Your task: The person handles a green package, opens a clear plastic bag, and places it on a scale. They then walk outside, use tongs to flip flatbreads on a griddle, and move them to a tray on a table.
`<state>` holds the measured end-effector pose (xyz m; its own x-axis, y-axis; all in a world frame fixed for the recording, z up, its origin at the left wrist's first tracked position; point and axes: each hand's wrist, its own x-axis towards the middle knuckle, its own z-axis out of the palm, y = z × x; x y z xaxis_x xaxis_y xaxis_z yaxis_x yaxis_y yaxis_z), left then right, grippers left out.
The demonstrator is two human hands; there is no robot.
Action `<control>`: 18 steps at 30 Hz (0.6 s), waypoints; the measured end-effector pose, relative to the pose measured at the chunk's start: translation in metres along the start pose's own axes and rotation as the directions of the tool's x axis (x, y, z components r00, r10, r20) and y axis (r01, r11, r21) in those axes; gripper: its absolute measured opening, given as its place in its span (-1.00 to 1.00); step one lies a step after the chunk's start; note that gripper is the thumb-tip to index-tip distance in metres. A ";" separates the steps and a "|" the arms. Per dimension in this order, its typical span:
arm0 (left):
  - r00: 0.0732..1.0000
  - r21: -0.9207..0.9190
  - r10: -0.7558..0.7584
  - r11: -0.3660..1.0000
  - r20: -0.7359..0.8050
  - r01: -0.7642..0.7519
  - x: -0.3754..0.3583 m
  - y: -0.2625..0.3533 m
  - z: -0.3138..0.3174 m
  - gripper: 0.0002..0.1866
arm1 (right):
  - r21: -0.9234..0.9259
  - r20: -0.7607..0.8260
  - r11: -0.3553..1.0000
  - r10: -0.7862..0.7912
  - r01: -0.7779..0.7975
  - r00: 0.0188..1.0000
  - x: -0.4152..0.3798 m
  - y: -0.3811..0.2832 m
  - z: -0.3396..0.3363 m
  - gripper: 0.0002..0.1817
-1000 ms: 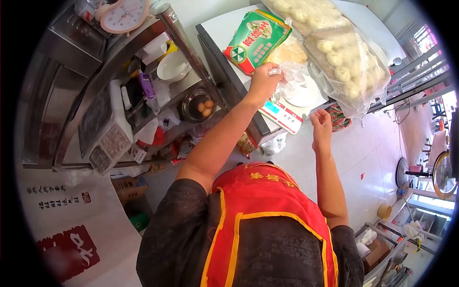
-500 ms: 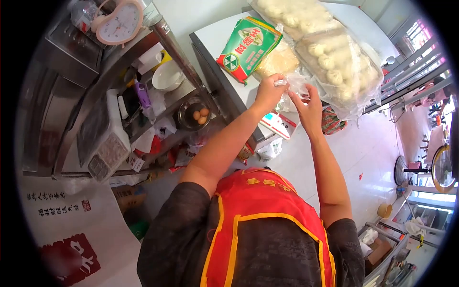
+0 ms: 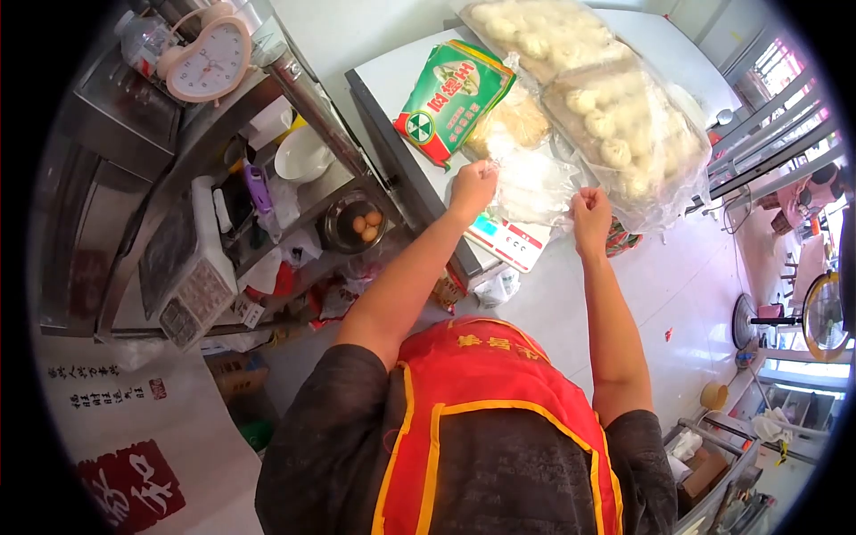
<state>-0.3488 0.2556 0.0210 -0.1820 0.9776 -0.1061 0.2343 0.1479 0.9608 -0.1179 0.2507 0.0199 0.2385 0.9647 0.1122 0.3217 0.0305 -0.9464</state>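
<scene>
Stretched between my two hands is a clear plastic bag point(image 3: 535, 189), with some white content or cloudy layers that I cannot make out. My left hand point(image 3: 473, 189) pinches its left edge. At the other edge, my right hand point(image 3: 591, 214) grips the plastic with fingers closed. Below the bag, a white and red digital scale point(image 3: 506, 242) shows a lit display. Just beyond lies a bag of pale yellowish food point(image 3: 513, 125), beside a green and red printed packet point(image 3: 456, 100).
Trays of buns point(image 3: 615, 120) under clear plastic cover the right of the white table point(image 3: 392, 76). To the left, a shelf holds a white bowl point(image 3: 303, 153) and a metal bowl of eggs point(image 3: 366, 226). A pink heart-shaped clock point(image 3: 209, 61) stands higher up.
My hands have moved apart, spreading the plastic bag that was bunched between them. Both hands sit slightly lower in view. The scale's display shows more clearly now.
</scene>
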 end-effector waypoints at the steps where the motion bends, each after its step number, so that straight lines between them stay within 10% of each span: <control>1: 1.000 -0.006 -0.005 1.000 -0.008 0.005 -0.001 -0.002 -0.002 -0.80 | -0.045 -0.003 0.999 0.012 -0.012 1.000 -0.001 0.002 -0.002 -0.82; 11: 0.999 0.260 0.019 0.966 -0.034 -0.010 -0.010 0.014 -0.022 -0.53 | -0.166 0.080 0.985 -0.026 0.039 0.996 -0.017 -0.031 -0.021 -0.55; 18: 0.985 -0.011 -0.104 0.994 0.140 0.106 -0.024 0.026 -0.046 -0.44 | -0.260 0.132 0.906 -0.310 0.335 0.941 -0.033 -0.052 -0.019 -0.58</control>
<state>-0.3825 0.2286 0.0602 -0.0702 0.9683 -0.2398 0.2028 0.2492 0.9470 -0.1256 0.2123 0.0713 0.0034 0.9332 0.3592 0.6092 0.2830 -0.7408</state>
